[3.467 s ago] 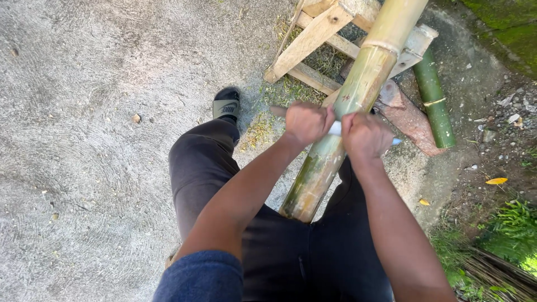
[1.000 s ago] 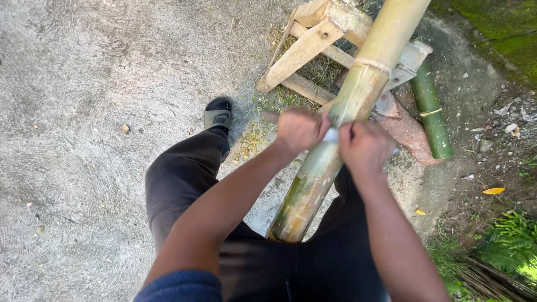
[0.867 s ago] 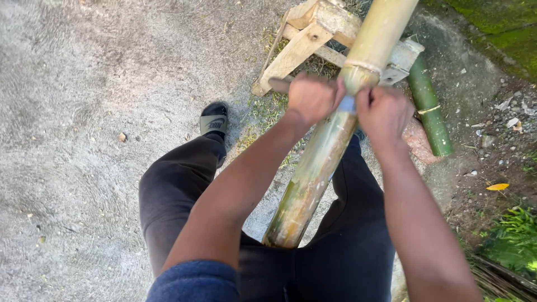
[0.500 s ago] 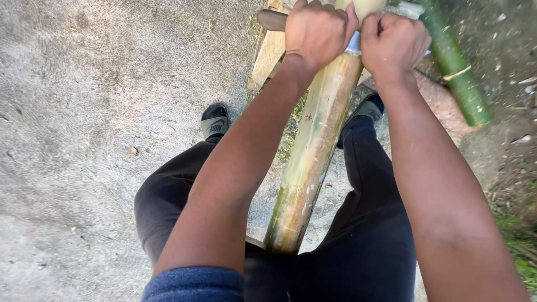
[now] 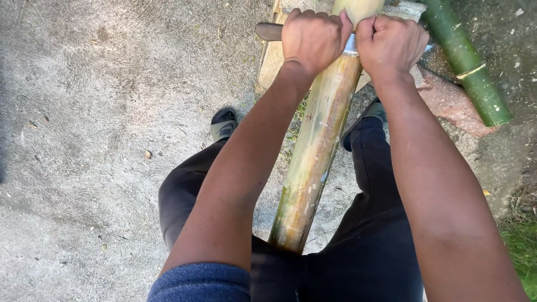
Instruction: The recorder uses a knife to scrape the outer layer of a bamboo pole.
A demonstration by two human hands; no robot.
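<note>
A long yellowish bamboo pole (image 5: 313, 151) runs from between my legs up to the top of the head view. Across it lies a blade tool with a dark handle (image 5: 268, 31) sticking out left and a strip of metal (image 5: 351, 47) showing between my fists. My left hand (image 5: 314, 38) is closed on the handle side, left of the pole. My right hand (image 5: 391, 43) grips the other end, right of the pole. Both arms are stretched far forward. The blade's right end is hidden under my right hand.
A green bamboo piece (image 5: 464, 61) lies at the upper right on a reddish slab (image 5: 447, 103). A pale wooden stand (image 5: 272, 61) sits under the pole at the top. Concrete ground (image 5: 100, 112) spreads left; grass (image 5: 520, 246) at the right edge. My sandalled feet (image 5: 224, 124) flank the pole.
Both hands have slid the blade forward along the pole, away from my body, and my arms have straightened. The camera has leaned in closer, so the wooden stand has shifted up out of view.
</note>
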